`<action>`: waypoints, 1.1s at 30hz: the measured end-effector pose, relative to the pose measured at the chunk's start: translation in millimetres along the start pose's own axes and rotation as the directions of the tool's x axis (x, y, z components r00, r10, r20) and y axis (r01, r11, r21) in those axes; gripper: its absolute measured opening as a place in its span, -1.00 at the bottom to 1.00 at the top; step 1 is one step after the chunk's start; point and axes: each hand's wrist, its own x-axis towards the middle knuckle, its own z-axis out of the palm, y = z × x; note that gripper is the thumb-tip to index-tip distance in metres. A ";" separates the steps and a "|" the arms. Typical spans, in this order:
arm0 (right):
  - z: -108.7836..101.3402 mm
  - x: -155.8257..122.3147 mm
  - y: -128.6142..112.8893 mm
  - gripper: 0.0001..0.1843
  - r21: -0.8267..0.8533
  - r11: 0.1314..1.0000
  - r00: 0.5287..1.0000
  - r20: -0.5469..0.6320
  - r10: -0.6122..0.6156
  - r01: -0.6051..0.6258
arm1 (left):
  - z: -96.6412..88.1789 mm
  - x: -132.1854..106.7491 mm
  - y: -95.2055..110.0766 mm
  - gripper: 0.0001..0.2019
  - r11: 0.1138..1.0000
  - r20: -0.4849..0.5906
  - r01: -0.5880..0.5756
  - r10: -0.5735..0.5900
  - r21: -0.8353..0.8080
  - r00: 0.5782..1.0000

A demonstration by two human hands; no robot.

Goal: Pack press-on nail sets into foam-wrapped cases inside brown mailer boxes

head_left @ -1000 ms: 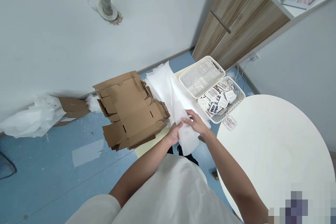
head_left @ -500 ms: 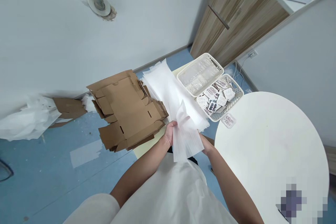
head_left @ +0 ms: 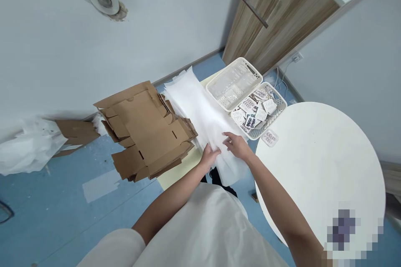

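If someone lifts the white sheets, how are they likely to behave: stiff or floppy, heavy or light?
The white sheets are probably floppy: their near end droops, with wrinkles beside the left hand. They are likely light for their size, as they look thin. They may slip apart, since their far edges lie unevenly.

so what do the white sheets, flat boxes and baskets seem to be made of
White sheets: thin, matte, perhaps foam or soft nonwoven, since they crease and droop. Flat boxes: matte brown cardboard, judging by the slots and flaps. Baskets: probably moulded off-white plastic, smooth, patterned with regular holes.
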 end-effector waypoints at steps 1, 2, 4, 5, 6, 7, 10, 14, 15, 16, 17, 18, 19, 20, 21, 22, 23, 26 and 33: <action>-0.2 0.0 -1.2 -0.61 -0.164 0.985 0.997 -0.041 -0.061 0.053 | 0.6 -1.4 -1.8 -0.55 0.997 0.013 0.025 -0.025 -0.070 1.000; -1.6 -1.4 -2.1 -0.61 -0.309 0.946 0.990 -0.069 -0.126 0.099 | 0.9 -2.4 -3.2 -0.56 0.988 0.027 0.050 -0.047 -0.144 0.999; -7.9 -8.3 -2.4 -0.54 -0.519 0.838 0.969 -0.070 -0.239 0.169 | 2.2 -3.6 -5.8 -0.61 0.960 0.026 0.091 -0.087 -0.265 0.996; -12.4 -13.7 -1.8 -0.49 -0.588 0.784 0.958 -0.049 -0.281 0.200 | 3.8 -3.8 -7.4 -0.63 0.949 0.013 0.098 -0.099 -0.299 0.995; -17.3 -20.2 -0.8 -0.43 -0.639 0.734 0.948 -0.025 -0.318 0.229 | 6.5 -4.0 -9.6 -0.65 0.947 -0.001 0.093 -0.098 -0.308 0.995; -22.2 -27.5 0.7 -0.37 -0.678 0.692 0.937 -0.010 -0.349 0.250 | 10.5 -4.4 -12.5 -0.66 0.953 -0.013 0.078 -0.085 -0.293 0.996; -35.2 -53.9 8.6 -0.27 -0.742 0.622 0.914 -0.030 -0.406 0.252 | 29.6 -7.9 -26.0 -0.59 0.988 -0.045 -0.002 -0.005 -0.152 0.999; -46.6 -101.6 34.2 -0.28 -0.734 0.667 0.885 -0.219 -0.411 0.129 | 64.4 -19.7 -50.1 -0.50 0.984 0.043 -0.155 0.151 0.089 0.988; -48.2 -116.9 44.5 -0.30 -0.710 0.699 0.864 -0.296 -0.406 0.085 | 74.1 -23.9 -56.2 -0.50 0.967 0.093 -0.209 0.197 0.147 0.976; -49.0 -133.5 56.6 -0.32 -0.677 0.735 0.833 -0.383 -0.400 0.043 | 84.3 -28.5 -62.2 -0.51 0.944 0.142 -0.262 0.237 0.202 0.961; -48.6 -151.3 70.2 -0.34 -0.632 0.775 0.789 -0.476 -0.389 0.001 | 94.9 -33.7 -68.1 -0.52 0.916 0.190 -0.312 0.269 0.252 0.944; -46.9 -170.0 85.2 -0.36 -0.579 0.814 0.735 -0.568 -0.369 -0.039 | 106.2 -39.2 -74.1 -0.52 0.887 0.236 -0.355 0.292 0.296 0.927; -43.6 -189.1 101.2 -0.38 -0.520 0.851 0.672 -0.657 -0.343 -0.074 | 118.0 -45.0 -80.1 -0.50 0.858 0.286 -0.392 0.305 0.332 0.908; -38.8 -208.1 117.6 -0.39 -0.453 0.884 0.606 -0.738 -0.297 -0.118 | 130.3 -51.0 -86.3 -0.49 0.831 0.344 -0.426 0.307 0.357 0.887; -32.5 -226.5 134.1 -0.39 -0.387 0.908 0.551 -0.798 -0.244 -0.159 | 142.9 -56.7 -92.8 -0.47 0.807 0.409 -0.457 0.298 0.375 0.862; -25.1 -243.9 150.2 -0.39 -0.311 0.928 0.508 -0.844 -0.171 -0.204 | 155.7 -62.1 -99.6 -0.47 0.781 0.475 -0.487 0.283 0.390 0.833; -16.8 -259.9 165.5 -0.39 -0.220 0.942 0.461 -0.884 -0.082 -0.254 | 168.3 -66.9 -106.9 -0.49 0.751 0.533 -0.517 0.263 0.410 0.804; 9.1 -298.5 204.3 -0.35 0.064 0.926 0.314 -0.930 0.190 -0.371 | 202.1 -76.2 -131.5 -0.61 0.609 0.660 -0.613 0.186 0.504 0.728; 48.6 -341.9 261.1 -0.21 0.365 0.873 0.376 -0.797 0.473 -0.323 | 228.2 -75.5 -187.4 -0.33 0.328 0.663 -0.644 0.069 0.691 0.746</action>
